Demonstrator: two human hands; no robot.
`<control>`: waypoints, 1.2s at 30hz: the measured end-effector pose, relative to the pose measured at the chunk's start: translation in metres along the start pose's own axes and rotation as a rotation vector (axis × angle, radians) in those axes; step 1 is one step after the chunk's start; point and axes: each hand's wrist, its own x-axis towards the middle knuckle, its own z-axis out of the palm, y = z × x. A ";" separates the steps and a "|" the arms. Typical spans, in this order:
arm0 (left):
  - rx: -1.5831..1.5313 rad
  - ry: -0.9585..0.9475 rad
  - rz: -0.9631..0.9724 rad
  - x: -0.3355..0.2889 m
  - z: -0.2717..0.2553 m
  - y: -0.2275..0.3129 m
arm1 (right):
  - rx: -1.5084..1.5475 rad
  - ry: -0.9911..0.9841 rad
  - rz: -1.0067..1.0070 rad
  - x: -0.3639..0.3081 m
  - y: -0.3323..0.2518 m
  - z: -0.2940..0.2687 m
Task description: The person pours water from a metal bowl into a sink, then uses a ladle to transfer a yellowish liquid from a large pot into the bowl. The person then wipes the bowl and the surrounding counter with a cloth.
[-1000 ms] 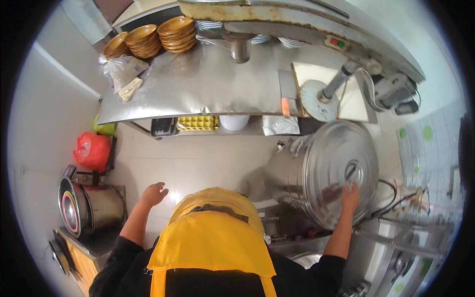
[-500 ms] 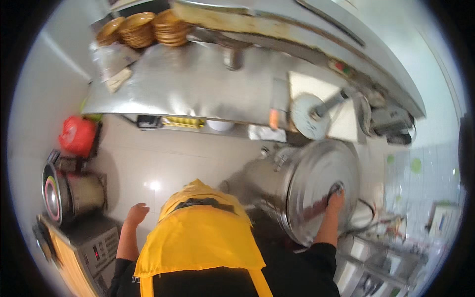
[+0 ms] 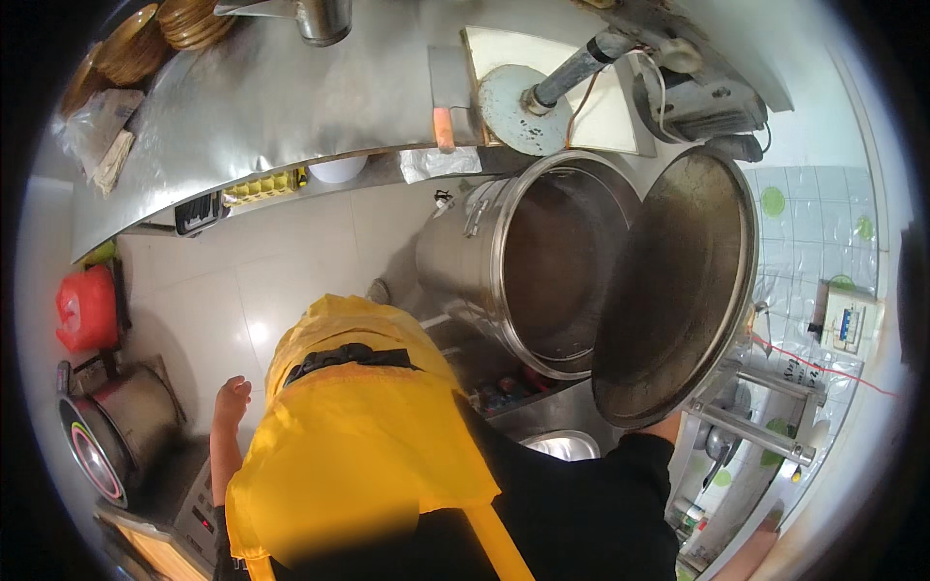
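Note:
A tall stainless steel stockpot [image 3: 455,254] stands uncovered before me, right of centre, its inside dark brown. Its large round lid [image 3: 678,290] is raised on edge at the pot's right side, with the stained underside facing the pot. Behind that lid is my right hand [image 3: 663,426]; only skin by the sleeve shows below the rim, and the fingers are hidden. The lid is held up by this hand. Away to the left, my left hand [image 3: 232,397] hangs beside the yellow apron [image 3: 339,436], its fingers loosely bent and holding nothing.
Along the far side runs a steel counter [image 3: 320,107] with a cleaver [image 3: 444,126], a pale round disc [image 3: 504,107] bearing a metal pipe, and stacked brown bowls [image 3: 136,48]. A smaller pot [image 3: 136,416] sits at left, near a red container [image 3: 85,308]. Metal rack at right [image 3: 756,416].
My right hand has lifted the lid off the stockpot and tilted it up to the right, exposing the inside. The view has shifted, and my left hand still hangs at the left.

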 end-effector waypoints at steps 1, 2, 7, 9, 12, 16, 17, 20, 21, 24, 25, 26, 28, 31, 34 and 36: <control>0.010 -0.008 0.006 -0.003 0.000 0.001 | 0.016 0.002 0.008 -0.002 0.005 -0.003; 0.014 -0.013 0.011 -0.005 0.000 0.000 | 0.032 0.006 0.011 -0.005 0.008 -0.005; 0.184 0.087 0.018 -0.017 0.001 -0.053 | 0.078 -0.131 -0.012 -0.001 0.002 0.048; 0.230 0.138 0.017 -0.045 -0.011 -0.044 | 0.097 -0.193 -0.016 -0.007 0.001 0.078; 0.169 0.174 -0.016 -0.038 -0.010 -0.079 | -0.012 -0.403 -0.259 -0.054 -0.009 0.125; 0.058 0.123 -0.086 -0.035 -0.011 -0.124 | -0.545 -0.210 -0.494 -0.166 -0.022 0.190; 0.019 0.084 -0.070 -0.049 -0.032 -0.107 | -0.564 -0.223 -0.597 -0.188 -0.023 0.208; -0.086 0.197 -0.061 -0.039 -0.005 -0.198 | -0.628 -0.308 -0.913 -0.279 -0.019 0.267; -0.119 0.226 -0.047 -0.037 -0.004 -0.225 | -0.635 -0.351 -0.972 -0.302 -0.013 0.292; -0.226 0.305 -0.113 -0.057 -0.037 -0.294 | -0.631 -0.484 -1.114 -0.374 0.014 0.361; -0.274 0.346 -0.135 -0.066 -0.051 -0.312 | -0.631 -0.536 -1.163 -0.398 0.021 0.383; -0.342 0.346 -0.165 -0.073 -0.069 -0.334 | -0.625 -0.586 -1.217 -0.421 0.028 0.404; -0.413 0.422 -0.203 -0.095 -0.100 -0.375 | -0.604 -0.693 -1.298 -0.455 0.039 0.451; -0.482 0.518 -0.254 -0.124 -0.129 -0.435 | -0.695 -0.844 -1.253 -0.520 0.058 0.554; -0.613 0.625 -0.313 -0.145 -0.152 -0.483 | -0.791 -1.059 -1.139 -0.674 0.083 0.641; -0.729 0.693 -0.360 -0.159 -0.156 -0.504 | -0.695 -1.202 -0.991 -0.743 0.117 0.713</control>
